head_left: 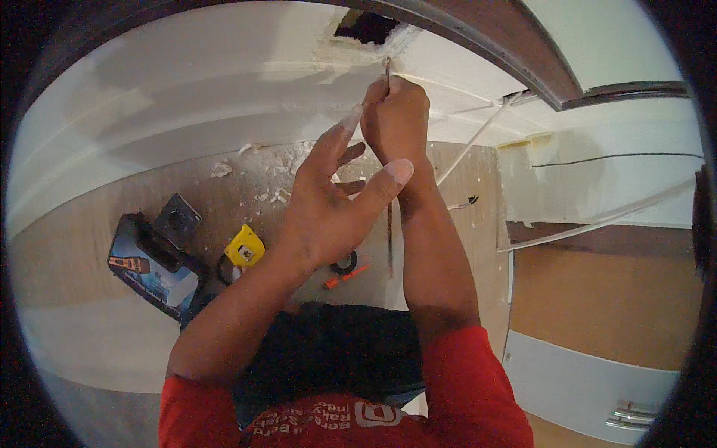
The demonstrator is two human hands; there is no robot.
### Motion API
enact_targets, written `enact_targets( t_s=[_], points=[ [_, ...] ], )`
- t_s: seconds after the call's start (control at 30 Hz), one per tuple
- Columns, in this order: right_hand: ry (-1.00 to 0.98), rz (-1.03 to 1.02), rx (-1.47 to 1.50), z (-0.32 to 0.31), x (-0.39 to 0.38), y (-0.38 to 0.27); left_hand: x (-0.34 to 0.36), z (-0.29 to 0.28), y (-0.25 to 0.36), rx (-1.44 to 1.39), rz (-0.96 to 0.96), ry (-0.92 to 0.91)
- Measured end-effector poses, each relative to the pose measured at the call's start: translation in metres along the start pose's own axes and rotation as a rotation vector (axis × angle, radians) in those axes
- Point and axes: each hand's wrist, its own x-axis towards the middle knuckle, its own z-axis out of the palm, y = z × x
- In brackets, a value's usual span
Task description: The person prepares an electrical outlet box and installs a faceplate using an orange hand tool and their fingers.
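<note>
My right hand (399, 112) is closed round a thin metal tool (388, 69); its kind is hard to make out. The tool's narrow end points up at the white wall (261, 82), just under a rough-edged rectangular hole (366, 28). Crumbled white plaster lines the hole's edge, and its inside is dark. Beside my right wrist, my left hand (328, 194) is open, fingers spread and thumb out, holding nothing.
Plaster bits (222, 169) litter the floor (75, 299) along the wall. Left of me lie a dark tool case (153, 265), a black plate (178, 217) and a yellow tape measure (244, 246). An orange-handled tool (347, 277) lies below my left hand. A white cabinet (597, 381) stands at right.
</note>
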Motion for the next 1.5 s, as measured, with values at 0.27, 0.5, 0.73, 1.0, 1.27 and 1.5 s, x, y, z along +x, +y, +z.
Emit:
enact_targets(
  t_s=[0.27,0.5,0.73,1.0,1.27,1.5],
  points=[
    [0.022,-0.156,-0.037,0.006,0.002,0.007,-0.007,-0.002,-0.004,-0.047,-0.013,-0.01],
    [-0.047,-0.01,0.013,0.0,0.006,0.006,-0.003,0.0,0.002,-0.123,-0.063,-0.047],
    [-0.127,0.177,0.473,-0.002,0.015,0.014,-0.001,0.001,-0.003,-0.093,-0.024,-0.057],
    [-0.025,0.035,0.089,-0.004,0.011,-0.001,0.009,-0.008,0.0,-0.123,0.03,0.008],
    [-0.003,-0.119,0.043,0.002,0.009,0.008,0.006,-0.011,0.002,-0.146,0.03,0.018],
    [0.005,0.076,0.419,-0.012,0.008,0.016,0.008,-0.013,0.005,-0.142,-0.004,0.061]
  ],
)
